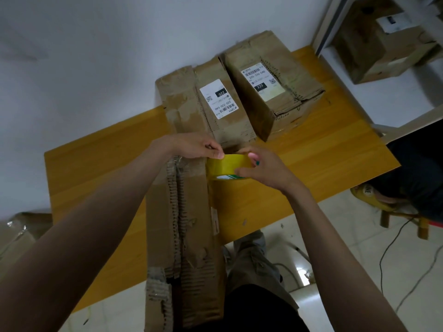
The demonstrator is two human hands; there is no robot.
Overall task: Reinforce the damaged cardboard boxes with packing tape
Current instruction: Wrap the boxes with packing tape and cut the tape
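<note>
A long torn cardboard box lies on the wooden table and juts over its near edge, with ragged corrugated tears along its top. Just right of its far end I hold a yellow tape roll. My right hand grips the roll from the right side. My left hand pinches the roll's top edge with thumb and fingertips, where the tape's end seems to be. Two more worn boxes stand behind: one with a white label and one to its right.
A white wall backs the table. Another cardboard box sits in a white-framed shelf at top right. A seated person's leg and a yellow stool are at the right. Cables run over the tiled floor. Cardboard lies low at left.
</note>
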